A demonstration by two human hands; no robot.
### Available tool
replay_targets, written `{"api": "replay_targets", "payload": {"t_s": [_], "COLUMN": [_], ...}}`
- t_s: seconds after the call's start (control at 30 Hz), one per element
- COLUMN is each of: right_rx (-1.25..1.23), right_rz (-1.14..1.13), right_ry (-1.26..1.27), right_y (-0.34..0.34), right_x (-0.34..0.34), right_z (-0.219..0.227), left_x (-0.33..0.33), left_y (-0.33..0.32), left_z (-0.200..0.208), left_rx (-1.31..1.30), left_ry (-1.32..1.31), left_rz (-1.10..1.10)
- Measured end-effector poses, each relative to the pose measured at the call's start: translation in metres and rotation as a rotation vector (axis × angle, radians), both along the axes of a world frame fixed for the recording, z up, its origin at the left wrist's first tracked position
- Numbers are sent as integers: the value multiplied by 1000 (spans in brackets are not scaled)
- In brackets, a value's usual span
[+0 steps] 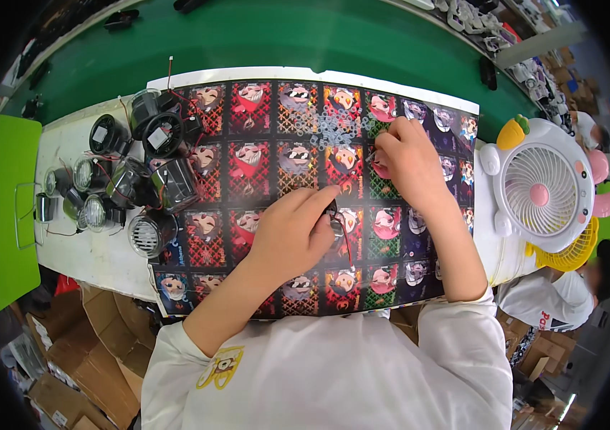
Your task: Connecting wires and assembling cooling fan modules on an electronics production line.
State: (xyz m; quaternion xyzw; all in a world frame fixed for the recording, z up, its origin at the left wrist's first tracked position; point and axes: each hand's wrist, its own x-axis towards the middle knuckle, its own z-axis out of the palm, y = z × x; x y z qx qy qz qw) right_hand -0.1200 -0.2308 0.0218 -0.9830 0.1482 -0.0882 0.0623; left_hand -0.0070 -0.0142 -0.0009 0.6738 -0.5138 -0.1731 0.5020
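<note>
Head view, looking down on a workbench: the left hand [292, 233], just below centre, is curled closed around a small dark part with a metal body [335, 223], from which a thin red wire [348, 247] trails toward 5 o'clock; only the part's edge shows between thumb and forefinger. The right hand [407, 159], at 1 o'clock from the left hand and apart from it, has its fingertips pinched together over a scatter of small clear rings [330, 129] lying on the mat; whether a ring is actually held between them cannot be told. Both hands work above a printed mat [248, 154] of repeated cartoon squares in red, black, green and purple. At 9 o'clock, on the white bench surface [97, 261], stands a cluster of round lamp units [140, 172], dark-cased and silver, with loose red wires. At 3 o'clock sits a white desk fan [540, 193] with pink and yellow trim. A green surface [305, 36] fills the 12 o'clock area, and cardboard boxes [97, 351] lie at 7 o'clock
</note>
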Motion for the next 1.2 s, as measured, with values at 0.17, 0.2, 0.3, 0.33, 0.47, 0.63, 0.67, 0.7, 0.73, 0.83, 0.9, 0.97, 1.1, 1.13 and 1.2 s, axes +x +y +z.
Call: {"api": "replay_targets", "payload": {"t_s": [0.17, 0.2, 0.3, 0.33, 0.47, 0.63, 0.67, 0.7, 0.73, 0.83, 0.9, 0.97, 1.1, 1.13, 1.2], "right_rx": [146, 360, 598, 582, 516, 516, 511, 510, 470, 445, 459, 584, 504, 505, 521], "right_rz": [26, 7, 79, 61, 7, -165, -213, -214, -233, -255, -262, -166, 116, 191, 235], "right_ry": [0, -58, -161, -181, -251, -309, -361, -362, -423, -488, -490, -350, -65, -70, -28], "right_y": [26, 39, 78, 88, 111, 134, 137, 140, 142, 141, 136, 122, 82, 75, 63], "right_x": [-12, -18, -33, -33, -28, -23, -20, -17, -15, -12, -13, -13, -4, 1, 7], "right_z": [3, 9, 29, 27, 21, 18, 16, 13, 7, 6, 9, 21, 43, 46, 49], "left_x": [0, 0, -1, -2, -1, -2, -3, -3, -3, -3, -2, -1, 0, 0, 0], "left_y": [2, 2, -1, -1, -2, -2, -3, -3, -3, -3, -4, -2, -1, -1, -2], "left_z": [-6, -7, -3, -4, -4, -5, -7, -8, -7, -4, -5, -5, -6, -5, -3], "left_rx": [0, -17, -32, -29, -30, -35, -15, 4, 3, 17, -8, 1, -3, -4, 3], "left_ry": [-26, -30, -20, -21, -18, -25, -29, -33, -33, -42, -56, -65, -105, -105, -68], "left_rz": [22, 38, 35, 29, 42, 52, 66, 79, 78, 83, 77, 66, 52, 49, 44]}}
